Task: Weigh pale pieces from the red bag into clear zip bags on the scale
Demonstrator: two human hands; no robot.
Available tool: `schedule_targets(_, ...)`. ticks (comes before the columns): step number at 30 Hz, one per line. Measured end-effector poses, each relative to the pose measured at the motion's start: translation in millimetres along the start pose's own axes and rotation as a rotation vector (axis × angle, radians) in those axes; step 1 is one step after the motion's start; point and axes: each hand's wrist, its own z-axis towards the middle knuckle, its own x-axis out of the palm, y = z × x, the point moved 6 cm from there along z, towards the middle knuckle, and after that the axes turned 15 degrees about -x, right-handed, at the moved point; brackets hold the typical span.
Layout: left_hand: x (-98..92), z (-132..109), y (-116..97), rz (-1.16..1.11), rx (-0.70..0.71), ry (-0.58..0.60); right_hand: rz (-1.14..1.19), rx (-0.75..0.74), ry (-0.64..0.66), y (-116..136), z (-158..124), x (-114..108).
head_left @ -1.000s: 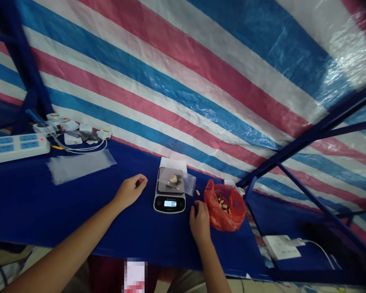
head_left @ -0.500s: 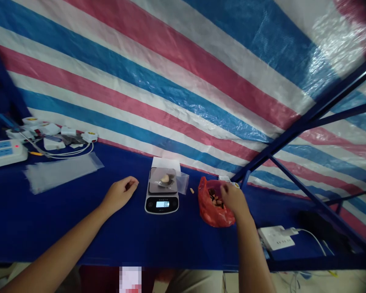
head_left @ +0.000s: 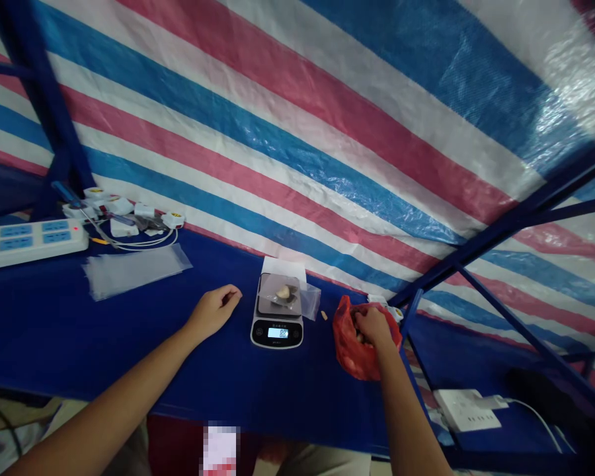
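Note:
My right hand (head_left: 373,326) reaches into a red plastic bag (head_left: 350,354) that holds small brown and pale pieces; its fingertips are hidden among them. Resting on the blue table, my left hand (head_left: 214,309) has its fingers curled in, with nothing visible in them. Between the hands stands a digital kitchen scale (head_left: 277,333) with a lit display that seems to read 8.8. On its plate lies a clear plastic bag (head_left: 311,301) with a pale piece (head_left: 283,291) and something dark inside. A small pale sliver (head_left: 324,316) lies between scale and red bag.
Flat clear bags (head_left: 136,270) lie at left, near a power strip (head_left: 32,243), white plugs with cables (head_left: 172,220) and a screwdriver (head_left: 68,194). A white power strip (head_left: 469,410) is at lower right. Blue metal bars (head_left: 486,231) and striped sheeting (head_left: 277,132) enclose the table.
My right hand has gone down deeper into the red bag. The left hand stays beside the scale. The whole view has shifted slightly.

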Motion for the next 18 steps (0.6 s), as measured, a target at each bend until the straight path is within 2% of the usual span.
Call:
schedule_targets(3,-0.5,-0.4,-0.8,-0.02,0.012,-0.002,-0.053,0.027,-0.183,5.6,-14.8,-32.0)
schedule_targets(6,-0.4,0.1,0.8,-0.031,0.032,-0.015,0.018,0.017,-0.4,18.6,-37.2,-63.8)
schedule_targets(8,-1.0,-0.1,2.5,-0.046,0.044,-0.037,0.131,-0.018,-0.446,31.7,-50.5,-72.3)
schedule_targets(12,-6.6,-6.9,-6.3,-0.112,0.121,-0.155,0.309,-0.141,-0.372,66.2,-62.1,-61.2)
schedule_targets(15,-4.1,-15.9,-32.2,-0.087,0.285,-0.209,0.21,-0.229,-0.289,88.2,-55.6,-43.9)
schedule_targets(18,10.8,-19.1,-58.3,-0.019,0.421,-0.172,0.096,-0.249,-0.212,98.7,-38.2,-28.3)
